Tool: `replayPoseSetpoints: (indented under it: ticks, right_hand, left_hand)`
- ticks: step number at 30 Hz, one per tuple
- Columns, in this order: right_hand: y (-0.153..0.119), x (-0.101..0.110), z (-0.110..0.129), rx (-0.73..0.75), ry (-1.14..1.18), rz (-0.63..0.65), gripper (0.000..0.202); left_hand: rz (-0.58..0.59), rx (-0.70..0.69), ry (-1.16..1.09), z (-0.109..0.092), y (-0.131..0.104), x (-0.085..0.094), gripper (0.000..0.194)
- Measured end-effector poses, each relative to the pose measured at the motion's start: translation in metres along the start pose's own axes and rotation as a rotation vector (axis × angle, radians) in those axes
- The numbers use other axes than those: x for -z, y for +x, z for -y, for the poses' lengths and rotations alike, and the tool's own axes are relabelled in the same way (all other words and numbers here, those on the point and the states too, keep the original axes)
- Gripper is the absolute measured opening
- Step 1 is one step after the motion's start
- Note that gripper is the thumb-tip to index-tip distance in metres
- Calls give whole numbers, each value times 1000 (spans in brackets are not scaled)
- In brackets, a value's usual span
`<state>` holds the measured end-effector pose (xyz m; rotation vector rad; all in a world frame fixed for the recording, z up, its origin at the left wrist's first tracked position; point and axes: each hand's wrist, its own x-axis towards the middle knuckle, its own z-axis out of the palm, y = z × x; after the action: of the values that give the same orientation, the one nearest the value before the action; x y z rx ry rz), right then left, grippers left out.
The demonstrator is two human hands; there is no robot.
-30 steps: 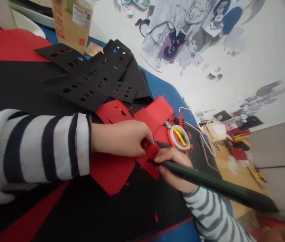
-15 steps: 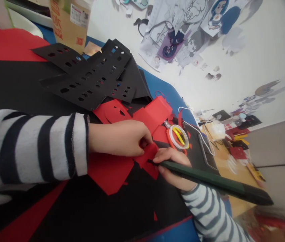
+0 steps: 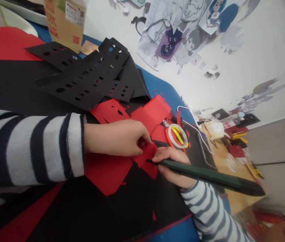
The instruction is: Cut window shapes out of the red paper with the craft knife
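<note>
My left hand [image 3: 122, 137] is closed in a pinch on a small red paper piece [image 3: 147, 153], above a larger red sheet [image 3: 108, 174]. On the right, my right hand [image 3: 174, 165] grips a long dark green pen-like tool [image 3: 208, 175], its thin black tip pointing left at the small red piece. Whether the tip touches the paper cannot be made out. The fingers of both hands are close together. Beneath lies black paper [image 3: 122, 211] with small red scraps on it.
Black card with cut-out holes [image 3: 89, 74] stands behind my left hand. Folded red paper [image 3: 154, 111], a white tape ring [image 3: 179, 136] around something yellow, and a phone [image 3: 205, 150] lie farther right. A labelled cup [image 3: 65, 23] stands at the back left.
The view has shifted slightly, moving things a little to the left. The far end of the green tool is slightly higher. Both hands keep their grips.
</note>
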<state>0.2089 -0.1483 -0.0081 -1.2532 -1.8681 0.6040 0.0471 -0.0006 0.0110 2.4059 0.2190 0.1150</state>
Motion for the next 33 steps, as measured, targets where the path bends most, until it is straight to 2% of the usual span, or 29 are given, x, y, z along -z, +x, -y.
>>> replayPoseSetpoints:
  ticks: [8, 17, 23, 27, 33]
  right_hand:
    - [-1, -1, 3, 1, -52, 14, 27]
    - [-1, -1, 2, 12, -45, 5, 23]
    - [-2, -2, -1, -13, 39, -32, 21]
    - [-3, -2, -1, -4, -1, -6, 22]
    - [-3, -2, -2, -13, 40, -34, 14]
  left_hand:
    - [9, 2, -20, -2, 0, 2, 19]
    - [18, 18, -23, -2, 0, 2, 20]
    - [4, 0, -1, -2, 0, 2, 23]
    - [16, 0, -14, -2, 0, 2, 24]
    - [9, -11, -6, 0, 0, 1, 28]
